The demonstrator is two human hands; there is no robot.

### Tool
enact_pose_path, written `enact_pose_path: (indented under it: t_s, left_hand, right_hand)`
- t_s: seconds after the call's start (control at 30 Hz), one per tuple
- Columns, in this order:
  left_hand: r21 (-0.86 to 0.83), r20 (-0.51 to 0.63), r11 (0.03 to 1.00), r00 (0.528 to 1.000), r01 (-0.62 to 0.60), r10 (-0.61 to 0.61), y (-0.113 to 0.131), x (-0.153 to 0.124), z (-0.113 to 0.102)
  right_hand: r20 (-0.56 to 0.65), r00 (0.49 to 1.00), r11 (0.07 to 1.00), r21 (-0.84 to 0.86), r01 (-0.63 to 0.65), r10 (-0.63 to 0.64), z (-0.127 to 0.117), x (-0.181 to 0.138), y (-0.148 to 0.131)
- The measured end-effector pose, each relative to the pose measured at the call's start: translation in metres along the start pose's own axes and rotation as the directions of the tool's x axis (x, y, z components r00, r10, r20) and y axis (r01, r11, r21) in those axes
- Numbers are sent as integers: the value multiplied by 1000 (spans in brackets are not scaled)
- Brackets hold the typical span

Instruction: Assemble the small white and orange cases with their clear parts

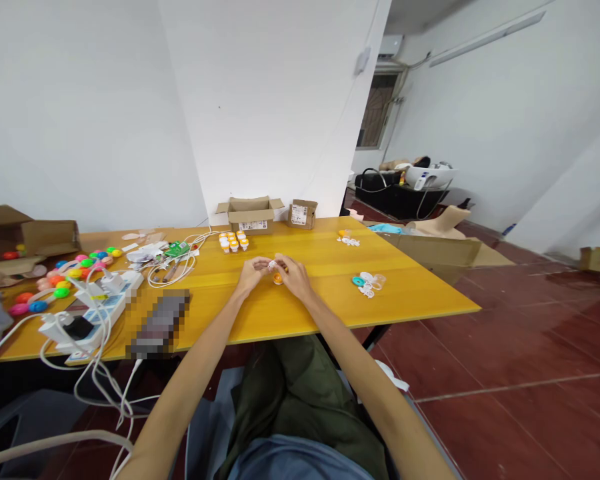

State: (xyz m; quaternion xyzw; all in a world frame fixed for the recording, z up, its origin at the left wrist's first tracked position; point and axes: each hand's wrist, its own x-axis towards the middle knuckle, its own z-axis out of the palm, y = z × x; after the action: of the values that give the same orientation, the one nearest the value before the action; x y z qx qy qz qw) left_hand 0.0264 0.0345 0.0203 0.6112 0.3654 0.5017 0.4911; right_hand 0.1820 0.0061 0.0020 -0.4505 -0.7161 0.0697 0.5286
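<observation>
Both my hands meet above the middle of the yellow table [325, 267]. Between the fingertips of my left hand [254, 273] and my right hand [294, 275] is a small white piece [272, 265] with dark specks; its exact kind is too small to make out. The fingers of both hands are closed on it. Just below them, a small orange-rimmed container [278, 279] stands on the table, partly covered by my right hand. To the right lie a teal ring-shaped piece [359, 281], a clear round cup [379, 281] and loose white pieces [367, 291].
Behind my hands stand several orange-and-white small jars [234, 243], an open cardboard box [251, 217] and a smaller box [301, 215]. White pieces with an orange part [349, 239] lie far right. Leftward are a power strip [105, 313], cables, a blurred phone [160, 323] and colourful balls [87, 263].
</observation>
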Motion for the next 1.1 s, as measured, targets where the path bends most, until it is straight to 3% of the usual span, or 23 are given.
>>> enact_pose_path:
  t_s: [0.5, 1.1]
  left_hand:
    - [-5, 6, 1000, 1000, -9, 9, 1, -1, 0]
    - [11, 36, 999, 999, -40, 40, -3, 1, -2]
  right_hand:
    - [-20, 997, 996, 53, -71, 72, 4, 0, 8]
    - [33, 997, 981, 178, -78, 73, 0, 4, -3]
